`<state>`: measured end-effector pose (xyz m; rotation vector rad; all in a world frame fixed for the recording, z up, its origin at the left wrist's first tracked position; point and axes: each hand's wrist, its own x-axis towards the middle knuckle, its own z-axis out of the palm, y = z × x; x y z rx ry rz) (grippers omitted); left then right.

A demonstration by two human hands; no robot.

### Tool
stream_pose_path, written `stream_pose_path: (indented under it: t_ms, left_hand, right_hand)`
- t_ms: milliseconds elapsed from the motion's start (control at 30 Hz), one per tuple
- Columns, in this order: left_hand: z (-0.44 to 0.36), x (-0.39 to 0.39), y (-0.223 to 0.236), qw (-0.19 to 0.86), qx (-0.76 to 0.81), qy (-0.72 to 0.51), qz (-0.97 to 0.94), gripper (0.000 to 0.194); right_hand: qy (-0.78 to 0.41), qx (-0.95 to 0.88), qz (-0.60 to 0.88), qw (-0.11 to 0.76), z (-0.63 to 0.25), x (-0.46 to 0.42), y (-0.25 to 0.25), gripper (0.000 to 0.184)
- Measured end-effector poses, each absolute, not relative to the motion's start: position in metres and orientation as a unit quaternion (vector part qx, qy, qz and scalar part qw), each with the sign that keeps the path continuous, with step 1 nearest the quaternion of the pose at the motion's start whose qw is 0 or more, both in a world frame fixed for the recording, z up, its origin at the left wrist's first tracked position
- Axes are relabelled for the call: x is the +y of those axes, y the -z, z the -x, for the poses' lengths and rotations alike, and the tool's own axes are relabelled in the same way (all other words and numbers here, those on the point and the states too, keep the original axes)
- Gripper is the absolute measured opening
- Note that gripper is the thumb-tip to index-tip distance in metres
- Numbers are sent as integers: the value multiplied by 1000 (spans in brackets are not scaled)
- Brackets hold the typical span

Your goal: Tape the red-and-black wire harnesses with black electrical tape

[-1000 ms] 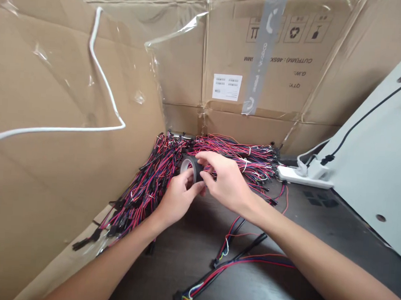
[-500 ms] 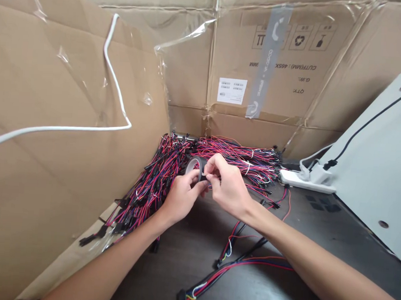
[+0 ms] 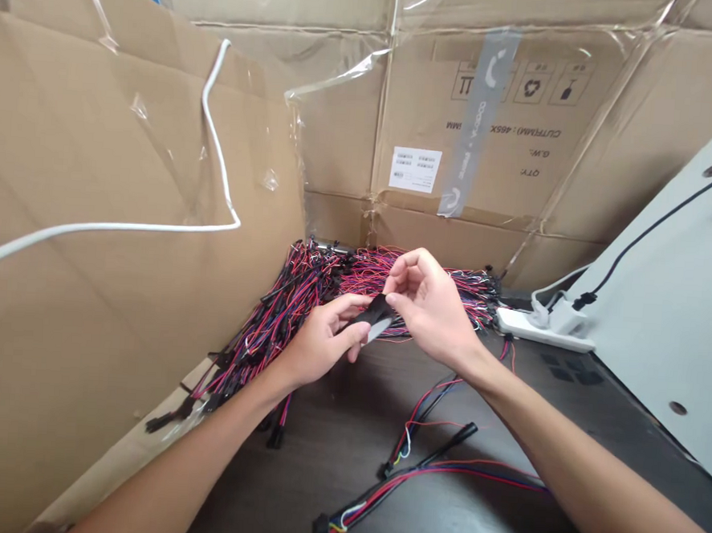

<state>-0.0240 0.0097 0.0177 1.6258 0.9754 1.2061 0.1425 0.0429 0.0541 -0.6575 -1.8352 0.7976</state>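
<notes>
While a white cord [image 3: 123, 226] ran across the cardboard [image 3: 97, 154] at far L, a messy heap of red/blk wires [image 3: 275, 302] lay next along, on the table [image 3: 275, 495]. Then the L hand [image 3: 327, 337], fingers + thumb clamped round a roll of blk tape [image 3: 368, 312], held up off the table approx. mid-view. Roll was tilted, pale core showing lower R; its long side, as seen, ran from L palm up to the R fingertips, so L hand had most of it & R was just at the upper end. R hand [image 3: 435, 307] had thumb + index pinched on the tape there; couldn't tell if that was the loose end. Below R wrist, a few loose cables [image 3: 372, 494]; far R, white power strip [image 3: 545, 333] w/ plugs [image 3: 568, 316].
</notes>
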Motion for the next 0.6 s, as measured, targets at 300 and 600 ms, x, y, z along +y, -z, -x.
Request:
stream_pose_path:
  t_ms: [300, 600]
  left_hand:
    - [24, 12, -15, 370, 465, -502, -628, 26]
    - [22, 10, -11, 193, 509, -486, -684, 22]
  right_hand:
    - [-275, -783, 290, 477, -138, 35, -54, 20]
    - [-172, -867, 282, 372, -151, 37, -60, 67]
